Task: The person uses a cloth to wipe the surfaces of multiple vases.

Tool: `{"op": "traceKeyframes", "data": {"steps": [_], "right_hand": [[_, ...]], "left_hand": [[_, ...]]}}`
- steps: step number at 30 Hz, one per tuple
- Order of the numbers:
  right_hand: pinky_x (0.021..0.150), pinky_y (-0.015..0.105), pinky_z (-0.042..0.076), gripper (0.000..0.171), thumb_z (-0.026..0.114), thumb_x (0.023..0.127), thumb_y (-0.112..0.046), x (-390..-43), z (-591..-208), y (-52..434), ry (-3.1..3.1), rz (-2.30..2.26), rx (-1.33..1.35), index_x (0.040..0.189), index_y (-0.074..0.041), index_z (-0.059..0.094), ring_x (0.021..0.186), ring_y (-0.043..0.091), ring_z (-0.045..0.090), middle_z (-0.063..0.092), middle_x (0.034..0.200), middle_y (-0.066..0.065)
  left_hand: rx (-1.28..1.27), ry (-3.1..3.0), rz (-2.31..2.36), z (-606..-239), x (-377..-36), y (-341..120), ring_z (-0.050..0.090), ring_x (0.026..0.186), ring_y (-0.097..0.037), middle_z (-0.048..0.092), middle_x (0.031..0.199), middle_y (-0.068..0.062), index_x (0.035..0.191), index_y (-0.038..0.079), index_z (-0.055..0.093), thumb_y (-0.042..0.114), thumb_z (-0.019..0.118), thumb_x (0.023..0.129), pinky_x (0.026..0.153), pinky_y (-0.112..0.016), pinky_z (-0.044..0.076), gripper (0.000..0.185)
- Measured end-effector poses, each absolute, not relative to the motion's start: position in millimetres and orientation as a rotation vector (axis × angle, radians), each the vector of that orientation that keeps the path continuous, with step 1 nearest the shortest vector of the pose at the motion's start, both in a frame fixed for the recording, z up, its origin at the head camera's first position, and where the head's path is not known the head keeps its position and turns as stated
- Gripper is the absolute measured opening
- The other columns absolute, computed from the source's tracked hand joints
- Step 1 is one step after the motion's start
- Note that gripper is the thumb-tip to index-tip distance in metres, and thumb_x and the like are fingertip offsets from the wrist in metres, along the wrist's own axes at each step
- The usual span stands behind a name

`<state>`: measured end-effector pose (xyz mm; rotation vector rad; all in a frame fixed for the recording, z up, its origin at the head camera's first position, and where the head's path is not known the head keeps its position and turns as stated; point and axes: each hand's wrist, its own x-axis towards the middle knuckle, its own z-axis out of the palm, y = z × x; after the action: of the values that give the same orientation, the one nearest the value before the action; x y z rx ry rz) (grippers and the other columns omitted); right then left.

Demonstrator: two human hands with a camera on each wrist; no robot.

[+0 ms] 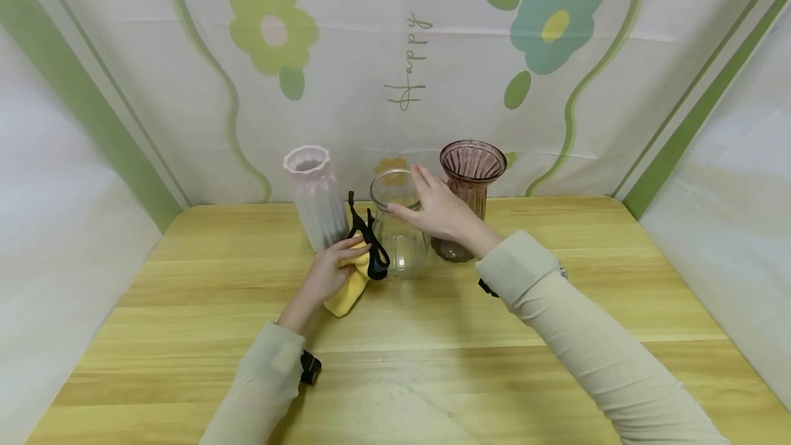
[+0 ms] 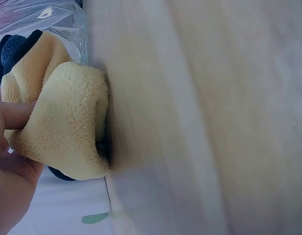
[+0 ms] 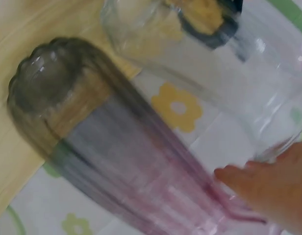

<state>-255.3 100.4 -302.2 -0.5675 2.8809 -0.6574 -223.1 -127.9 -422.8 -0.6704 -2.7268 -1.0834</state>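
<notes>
Left of centre, your left hand point(image 1: 330, 273) has its fingers clamped on a yellow cloth point(image 1: 349, 287) with a dark edge, held against the clear vase point(image 1: 398, 225) at mid-frame. Your right hand point(image 1: 441, 211) rests at that vase's rim, fingers spread and fairly straight. I'd judge wiping has barely begun. The frosted vase point(image 1: 315, 198) to its left and the pink vase point(image 1: 469, 184) to its right look untouched. All three stand on a pale wooden surface point(image 1: 556, 321), backed by a flower-printed curtain point(image 1: 556, 19).
</notes>
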Motion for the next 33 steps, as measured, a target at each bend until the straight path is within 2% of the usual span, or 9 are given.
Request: {"op": "traceKeyframes", "data": {"steps": [4,9,16,24,33], "right_hand": [[0.121,0.055,0.014,0.087,0.040,0.095,-0.058,-259.5,-301.9,106.1,2.804,-0.664,-0.625,0.154,-0.011,-0.005,0.150,0.032,0.001,-0.008,0.163,0.006],[0.120,0.054,0.017,0.089,0.039,0.094,-0.061,-259.2,-300.8,107.0,2.778,-0.681,-0.619,0.153,-0.014,-0.007,0.150,0.031,0.004,-0.010,0.162,0.003],[0.119,0.054,0.022,0.092,0.038,0.093,-0.064,-254.2,-298.5,103.1,2.798,-0.654,-0.592,0.153,-0.010,-0.005,0.148,0.035,0.014,-0.005,0.163,0.009],[0.119,0.053,0.023,0.093,0.035,0.093,-0.065,-247.2,-306.5,91.1,2.864,-0.674,-0.534,0.153,-0.006,-0.004,0.148,0.038,0.013,-0.007,0.162,0.012],[0.119,0.052,0.022,0.094,0.034,0.093,-0.066,-241.4,-308.5,82.2,2.917,-0.720,-0.415,0.153,-0.005,-0.005,0.147,0.039,0.013,-0.006,0.161,0.014]], "left_hand": [[-0.654,-2.710,-1.130,-421.6,-223.2,-127.7,0.047,0.129,-0.044,0.053,0.138,-0.020,0.123,0.004,0.063,-0.015,0.064,0.077,0.097,-0.051,0.050,0.050],[-0.611,-2.664,-1.219,-417.0,-223.0,-126.5,0.045,0.131,-0.042,0.052,0.139,-0.020,0.124,0.003,0.062,-0.016,0.063,0.078,0.104,-0.052,0.044,0.050],[-0.588,-2.523,-1.301,-405.7,-221.4,-122.5,0.045,0.131,-0.043,0.052,0.139,-0.021,0.125,0.002,0.062,-0.016,0.063,0.079,0.106,-0.053,0.042,0.049],[-0.527,-2.469,-1.306,-393.3,-219.6,-113.6,0.044,0.135,-0.035,0.051,0.142,-0.013,0.125,0.006,0.062,-0.014,0.062,0.081,0.108,-0.048,0.042,0.048],[-0.547,-2.580,-1.239,-396.1,-221.4,-116.5,0.045,0.131,-0.041,0.051,0.141,-0.018,0.125,0.004,0.061,-0.013,0.063,0.080,0.105,-0.051,0.044,0.049]]}}
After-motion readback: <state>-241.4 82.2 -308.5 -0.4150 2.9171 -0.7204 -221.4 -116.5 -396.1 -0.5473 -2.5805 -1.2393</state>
